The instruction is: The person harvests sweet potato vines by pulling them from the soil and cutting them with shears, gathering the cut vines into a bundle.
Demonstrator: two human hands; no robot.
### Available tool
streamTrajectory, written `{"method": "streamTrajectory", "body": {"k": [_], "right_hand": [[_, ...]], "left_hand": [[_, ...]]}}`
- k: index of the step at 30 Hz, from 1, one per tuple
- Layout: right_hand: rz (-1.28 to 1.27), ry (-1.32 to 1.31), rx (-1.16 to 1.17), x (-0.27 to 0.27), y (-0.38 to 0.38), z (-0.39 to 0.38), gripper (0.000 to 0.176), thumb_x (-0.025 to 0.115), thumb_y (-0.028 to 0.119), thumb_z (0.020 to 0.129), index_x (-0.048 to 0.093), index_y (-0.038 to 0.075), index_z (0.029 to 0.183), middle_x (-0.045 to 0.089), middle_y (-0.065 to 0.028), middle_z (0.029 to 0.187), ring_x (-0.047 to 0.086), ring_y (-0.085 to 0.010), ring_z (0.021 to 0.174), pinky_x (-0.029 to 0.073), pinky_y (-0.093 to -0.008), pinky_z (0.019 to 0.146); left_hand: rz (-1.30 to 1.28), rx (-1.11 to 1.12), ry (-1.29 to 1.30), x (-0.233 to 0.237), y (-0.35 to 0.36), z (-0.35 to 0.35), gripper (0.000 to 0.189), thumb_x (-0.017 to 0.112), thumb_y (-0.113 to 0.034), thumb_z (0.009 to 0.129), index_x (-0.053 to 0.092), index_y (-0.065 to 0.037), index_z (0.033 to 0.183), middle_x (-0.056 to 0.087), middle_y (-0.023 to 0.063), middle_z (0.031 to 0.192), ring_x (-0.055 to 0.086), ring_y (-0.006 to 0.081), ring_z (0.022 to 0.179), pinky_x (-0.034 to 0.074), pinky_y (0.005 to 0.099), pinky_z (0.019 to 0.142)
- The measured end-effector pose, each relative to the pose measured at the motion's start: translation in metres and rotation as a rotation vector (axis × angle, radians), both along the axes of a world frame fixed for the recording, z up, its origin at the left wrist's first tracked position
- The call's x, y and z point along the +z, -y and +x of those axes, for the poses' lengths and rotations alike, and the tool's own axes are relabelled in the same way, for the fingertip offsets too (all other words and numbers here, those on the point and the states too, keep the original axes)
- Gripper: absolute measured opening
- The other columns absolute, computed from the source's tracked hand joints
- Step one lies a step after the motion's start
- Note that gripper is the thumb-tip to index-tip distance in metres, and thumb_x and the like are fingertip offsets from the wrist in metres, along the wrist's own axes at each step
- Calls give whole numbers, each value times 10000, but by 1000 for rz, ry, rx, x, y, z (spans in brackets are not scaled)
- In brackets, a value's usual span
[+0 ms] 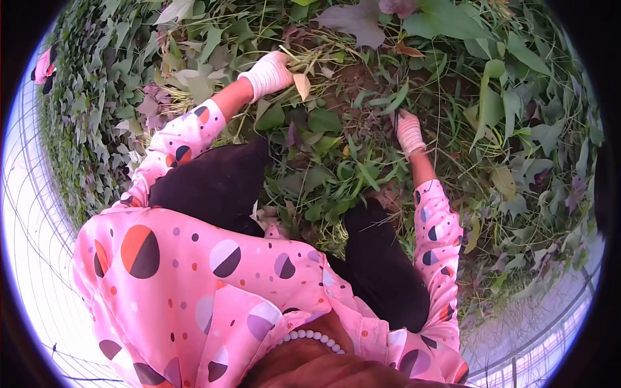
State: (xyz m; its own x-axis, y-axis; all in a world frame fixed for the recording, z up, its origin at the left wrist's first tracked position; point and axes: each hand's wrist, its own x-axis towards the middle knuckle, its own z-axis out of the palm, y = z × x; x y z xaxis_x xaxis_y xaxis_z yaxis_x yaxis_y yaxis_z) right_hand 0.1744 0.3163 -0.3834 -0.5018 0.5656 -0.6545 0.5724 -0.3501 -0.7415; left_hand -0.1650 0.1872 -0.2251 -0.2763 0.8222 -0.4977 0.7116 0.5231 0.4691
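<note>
My left hand point(270, 74), in a white knitted glove, is closed around a bunch of pale green vine stems point(309, 59). A dry yellowish leaf point(301, 86) hangs just beside its fingers. Over on the right, my right hand point(409, 133), gloved the same way, is closed low among grass and stems. A thin dark thing point(395, 123) shows at its fingers; what it is I cannot make out. Between the hands lie brown soil point(365, 81) and narrow grass blades point(369, 173).
Leafy vines point(97, 129) cover the ground all around. Broad green leaves point(446, 26) and a purplish leaf point(354, 22) stand up in front. My dark-trousered knees point(210, 184) flank the low plants. Another person in pink point(44, 66) is far off at the left edge.
</note>
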Motion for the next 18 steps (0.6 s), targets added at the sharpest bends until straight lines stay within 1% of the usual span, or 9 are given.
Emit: {"method": "streamTrajectory", "body": {"k": [2, 4, 5, 7, 9, 10, 13, 16, 18], "right_hand": [[33, -137, -72, -12, 4, 1, 293, 581, 344, 921, 641, 59, 887, 616, -33, 654, 533, -124, 503, 420, -271, 479], [23, -91, -102, -34, 6, 4, 283, 557, 322, 936, 635, 52, 903, 610, -39, 643, 544, -133, 512, 429, -283, 493], [177, -105, 1, -73, 5, 13, 281, 550, 318, 940, 636, 53, 900, 613, -43, 647, 550, -135, 515, 431, -285, 497], [-51, -176, -140, -3, 0, 10, 318, 551, 293, 911, 650, -4, 969, 630, -162, 739, 577, -256, 663, 470, -350, 662], [340, 65, 162, 5, 1, 12, 425, 529, 401, 894, 639, 10, 1022, 631, -256, 924, 588, -424, 864, 478, -426, 782], [409, 108, 222, 54, 6, -1, 449, 512, 426, 894, 634, 17, 1033, 622, -264, 973, 567, -448, 917, 472, -443, 813], [463, 216, 382, 81, 11, -6, 461, 497, 468, 887, 623, 47, 1028, 620, -264, 960, 576, -444, 905, 471, -473, 807], [600, 181, 148, 97, 0, 1, 477, 602, 464, 863, 635, 36, 1072, 652, -231, 970, 609, -412, 875, 485, -375, 800], [658, 346, -70, 105, -18, 20, 378, 581, 330, 913, 623, -15, 1062, 669, -218, 920, 641, -325, 799, 481, -361, 749]], "left_hand": [[-134, -175, -147, 3, -16, 39, 337, 664, -239, 740, 649, 28, 945, 635, 257, 823, 616, 425, 832, 514, 421, 714], [-343, -333, -247, -20, -23, 61, 326, 627, -228, 741, 661, -11, 983, 664, 207, 938, 641, 364, 903, 520, 428, 772], [-287, -380, -279, -39, -15, 60, 307, 621, -214, 746, 660, -17, 978, 666, 201, 936, 642, 364, 902, 521, 431, 769], [-246, -383, -293, -49, -12, 59, 269, 608, -189, 756, 654, -26, 965, 668, 194, 935, 643, 360, 906, 520, 434, 768], [-242, -298, -279, -44, -11, 56, 271, 603, -185, 763, 637, -27, 980, 663, 198, 958, 638, 356, 925, 515, 432, 780], [-230, -239, -279, -42, -9, 54, 301, 606, -203, 764, 627, -24, 1005, 658, 205, 968, 632, 360, 937, 511, 430, 791], [-302, -229, -178, -23, -12, 42, 377, 638, -241, 708, 641, 23, 977, 657, 233, 901, 638, 385, 879, 516, 415, 776], [-239, -351, 177, -43, 9, 0, 368, 724, -258, 704, 651, 32, 920, 645, 167, 700, 604, 188, 612, 508, 332, 626], [-238, -437, 250, 24, 4, -5, 258, 741, -159, 724, 664, 11, 901, 663, 140, 700, 613, 128, 650, 505, 332, 623]]}}
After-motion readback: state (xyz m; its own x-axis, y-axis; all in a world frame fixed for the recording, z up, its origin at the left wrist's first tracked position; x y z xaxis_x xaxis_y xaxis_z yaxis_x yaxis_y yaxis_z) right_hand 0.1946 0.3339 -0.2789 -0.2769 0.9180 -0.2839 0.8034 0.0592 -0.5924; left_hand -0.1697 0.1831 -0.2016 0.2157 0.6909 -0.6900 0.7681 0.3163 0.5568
